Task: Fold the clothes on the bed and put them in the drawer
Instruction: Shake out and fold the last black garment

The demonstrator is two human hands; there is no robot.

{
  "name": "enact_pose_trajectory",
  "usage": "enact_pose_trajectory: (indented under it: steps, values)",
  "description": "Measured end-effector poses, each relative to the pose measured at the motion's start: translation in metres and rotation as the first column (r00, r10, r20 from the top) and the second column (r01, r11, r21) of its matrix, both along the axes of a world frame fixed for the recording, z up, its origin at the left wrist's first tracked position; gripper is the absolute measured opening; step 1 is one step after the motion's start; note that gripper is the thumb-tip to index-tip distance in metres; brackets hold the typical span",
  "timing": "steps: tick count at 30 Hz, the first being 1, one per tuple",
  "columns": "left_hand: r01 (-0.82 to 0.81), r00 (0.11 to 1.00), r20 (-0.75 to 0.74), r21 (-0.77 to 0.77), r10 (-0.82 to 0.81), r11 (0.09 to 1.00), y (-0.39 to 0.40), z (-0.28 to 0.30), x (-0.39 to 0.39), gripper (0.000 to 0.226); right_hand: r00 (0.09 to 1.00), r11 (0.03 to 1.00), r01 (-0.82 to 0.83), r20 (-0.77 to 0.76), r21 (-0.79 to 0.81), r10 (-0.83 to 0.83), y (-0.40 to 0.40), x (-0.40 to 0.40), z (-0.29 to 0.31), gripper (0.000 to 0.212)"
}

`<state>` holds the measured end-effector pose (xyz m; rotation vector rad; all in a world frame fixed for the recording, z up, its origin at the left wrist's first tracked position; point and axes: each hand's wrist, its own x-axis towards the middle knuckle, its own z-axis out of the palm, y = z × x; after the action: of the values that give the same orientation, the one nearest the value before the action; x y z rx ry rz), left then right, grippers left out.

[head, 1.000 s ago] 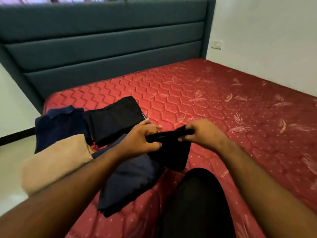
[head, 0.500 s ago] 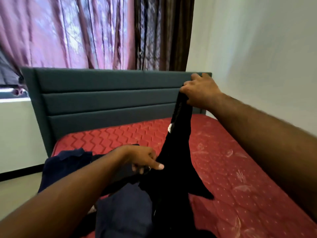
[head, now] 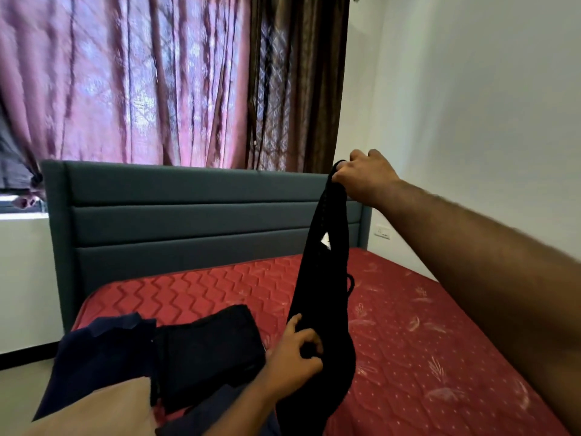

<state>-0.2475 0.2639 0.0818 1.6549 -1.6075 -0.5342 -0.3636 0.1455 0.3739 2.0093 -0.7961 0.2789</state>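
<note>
A: Black garment (head: 327,278) — hanging lengthwise above the red mattress (head: 424,341), near the right end of the grey-green headboard (head: 188,215). A small white tag is showing partway down it.

B: Hands?

A: Right hand (head: 366,177) is gripping the top end, fingers curled tightly round the bunched fabric, arm raised and extended. Left hand (head: 295,357) is pinching the lower part of the same garment between thumb and curled fingers, low over the bed.

B: Bottom end touching the mattress?

A: Cannot tell — it is running out of view at the lower edge.

B: Other clothes?

A: On the left side of the bed: a folded black piece (head: 207,350) is lying flat, a navy garment (head: 94,360) is sitting just beside it on its left, and a beige piece (head: 103,410) is lying nearest the camera, overlapping the navy one. Another navy cloth (head: 217,413) is lying under the left forearm.

B: Background?

A: Pink and brown curtains (head: 157,83) are hanging behind the headboard; a wall socket (head: 382,231) is sitting on the white wall at right.
</note>
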Motion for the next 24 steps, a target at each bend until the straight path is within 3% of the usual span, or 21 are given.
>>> enact_pose_trajectory:
  steps: [2,4,11,13,17,21,24]
  values:
    - [-0.027,0.987,0.162,0.14,0.004,0.99,-0.003,-0.007,0.001,0.045,0.999,0.999,0.03,0.019,0.021,-0.03,0.005,0.003,0.0,0.029]
    - [0.024,0.98,0.189,0.189,-0.06,0.982,-0.005,-0.009,-0.002,0.076,0.998,0.998,0.057,0.03,0.012,-0.057,0.007,0.006,0.0,0.028]
    - [-0.086,0.897,0.441,0.113,0.027,0.99,-0.04,0.006,-0.028,0.093,0.98,0.981,0.191,0.067,-0.036,-0.189,0.006,0.015,0.013,0.024]
    - [-0.085,0.896,0.441,0.054,0.053,0.995,-0.049,0.015,-0.034,0.091,0.965,0.965,0.256,0.076,-0.057,-0.252,0.005,0.019,0.022,0.027]
    - [-0.148,0.878,0.471,0.097,0.086,0.984,-0.067,0.035,-0.038,0.067,0.936,0.94,0.34,0.115,-0.036,-0.334,0.005,0.02,0.038,0.031]
    - [-0.298,0.829,0.498,0.01,0.254,0.954,-0.072,0.048,-0.011,0.047,0.904,0.926,0.377,0.205,0.029,-0.375,0.0,0.01,0.054,0.039]
    - [-0.317,0.876,0.374,-0.024,0.303,0.948,-0.065,0.079,0.054,0.047,0.862,0.915,0.388,0.307,0.114,-0.404,-0.012,-0.018,0.067,0.039]
